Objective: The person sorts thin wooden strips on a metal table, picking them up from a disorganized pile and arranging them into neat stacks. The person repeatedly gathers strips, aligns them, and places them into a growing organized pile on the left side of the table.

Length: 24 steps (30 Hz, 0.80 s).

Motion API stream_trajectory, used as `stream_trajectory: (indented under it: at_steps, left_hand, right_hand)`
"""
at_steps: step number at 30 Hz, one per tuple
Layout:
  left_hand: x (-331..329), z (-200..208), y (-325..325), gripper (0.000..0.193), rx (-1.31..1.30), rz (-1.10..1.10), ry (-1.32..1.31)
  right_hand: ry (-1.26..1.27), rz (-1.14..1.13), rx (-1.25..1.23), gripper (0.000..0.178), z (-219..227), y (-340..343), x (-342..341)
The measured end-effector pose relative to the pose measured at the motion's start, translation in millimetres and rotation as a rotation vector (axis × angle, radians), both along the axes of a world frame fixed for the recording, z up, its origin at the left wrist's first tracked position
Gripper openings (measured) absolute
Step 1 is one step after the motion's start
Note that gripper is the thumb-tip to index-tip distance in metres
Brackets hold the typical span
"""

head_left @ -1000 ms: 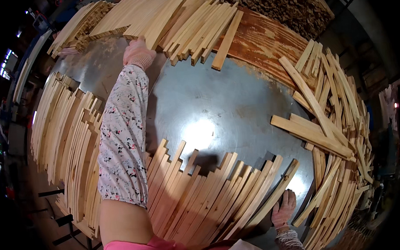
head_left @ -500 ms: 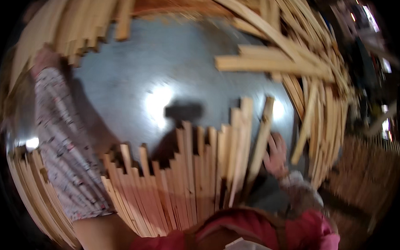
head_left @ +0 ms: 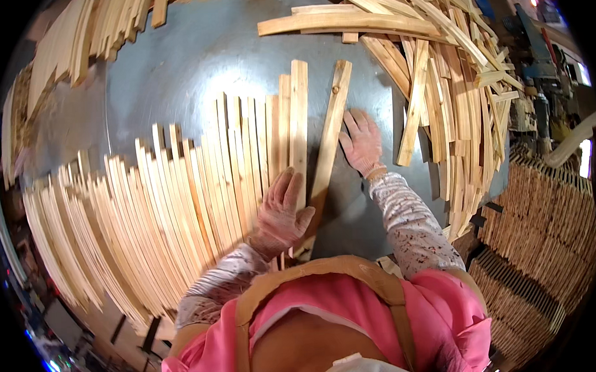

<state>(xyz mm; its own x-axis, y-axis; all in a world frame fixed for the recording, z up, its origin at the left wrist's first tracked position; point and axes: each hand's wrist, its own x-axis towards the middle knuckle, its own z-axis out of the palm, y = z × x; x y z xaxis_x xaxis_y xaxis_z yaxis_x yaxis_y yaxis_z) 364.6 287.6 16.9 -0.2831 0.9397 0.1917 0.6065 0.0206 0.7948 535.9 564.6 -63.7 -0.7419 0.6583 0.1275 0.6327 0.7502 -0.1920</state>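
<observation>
My left hand (head_left: 281, 216) lies over the near right end of a row of pale wooden strips (head_left: 180, 203), its fingers stretched out and touching the strips. My right hand (head_left: 363, 144) rests flat on the grey metal table (head_left: 358, 210), fingers extended, just right of a single wooden strip (head_left: 332, 116) with a dark knot. That strip lies slightly tilted, apart from the row at its far end; its near end is close to my left hand. A taller strip (head_left: 298, 101) stands out at the row's right edge. Neither hand is closed round any strip.
A jumbled pile of strips (head_left: 453, 115) covers the table's right side, with several long pieces (head_left: 345, 23) jutting left across the back. More strips (head_left: 115, 25) lie at the far left. Slatted wooden stacks (head_left: 536, 230) stand off the right edge.
My left hand has come back from the strips at the far left to the row's right end. My right hand stays beside the knotted strip. The view has shifted, showing more of the row's left.
</observation>
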Motion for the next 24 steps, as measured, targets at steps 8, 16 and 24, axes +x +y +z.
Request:
stream_trajectory:
  at_steps: [8, 16, 24]
  left_hand:
    - [116, -7, -31, 0.077, -0.481, 0.639, -0.091]
    - [134, -17, -20, 0.093, -0.757, 0.718, 0.22]
    - [119, 22, 32, 0.078, -0.953, 0.89, 0.097]
  right_hand:
    - [0.112, -0.165, -0.158, 0.095, 21, -93, -31]
    - [0.149, -0.173, -0.325, 0.092, 48, -26, 45]
    - [0.134, -0.174, -0.385, 0.098, 28, -115, 125]
